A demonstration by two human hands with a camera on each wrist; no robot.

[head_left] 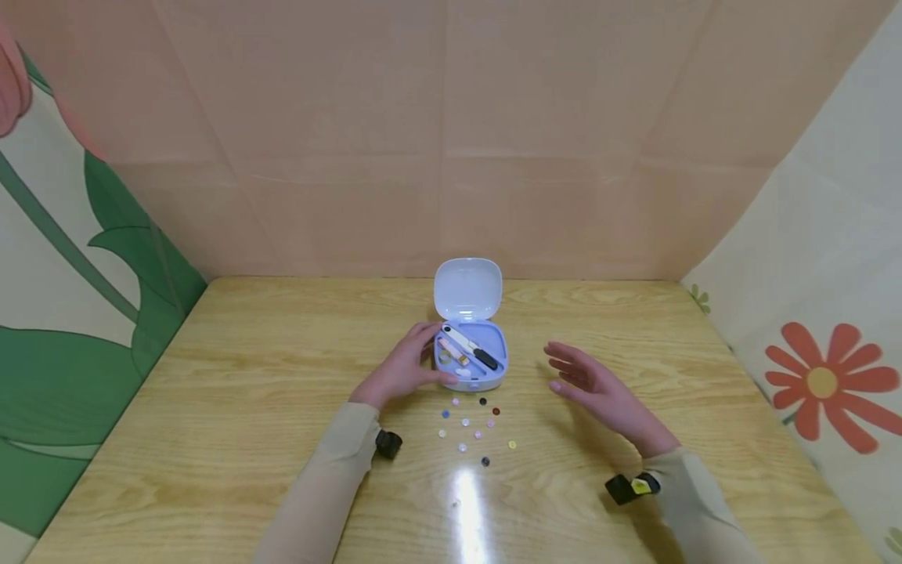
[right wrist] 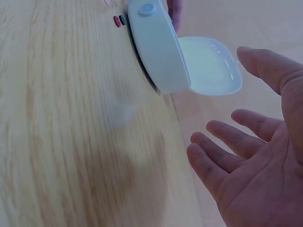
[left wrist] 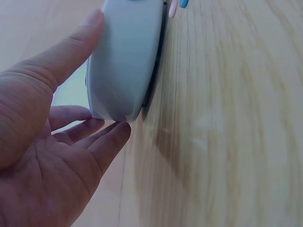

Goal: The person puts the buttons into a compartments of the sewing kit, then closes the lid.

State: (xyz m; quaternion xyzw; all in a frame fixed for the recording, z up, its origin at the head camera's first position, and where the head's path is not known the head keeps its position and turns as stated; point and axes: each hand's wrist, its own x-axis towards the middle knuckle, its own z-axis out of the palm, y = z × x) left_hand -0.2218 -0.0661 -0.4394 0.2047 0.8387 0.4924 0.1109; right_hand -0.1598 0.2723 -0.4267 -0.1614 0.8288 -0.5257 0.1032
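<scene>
A small lilac plastic box (head_left: 504, 352) stands on the table with its hinged lid (head_left: 468, 288) raised at the back. Inside lie a slim white tool with a black end (head_left: 485, 359), a pink strip with a gold end (head_left: 453, 352) and small white pieces (head_left: 463, 373). My left hand (head_left: 402, 368) holds the box by its left side, thumb at the front corner and fingers round the side, as the left wrist view shows too. To the right of the box, my right hand (head_left: 592, 385) hovers apart from it, fingers spread and palm bare in the right wrist view.
Several small buttons (head_left: 465, 422) in different colours lie scattered on the wooden table (head_left: 282, 376) in front of the box. A plain pinkish backdrop (head_left: 338, 157) rises behind the table, with flower-patterned cloths (head_left: 822, 384) at the sides.
</scene>
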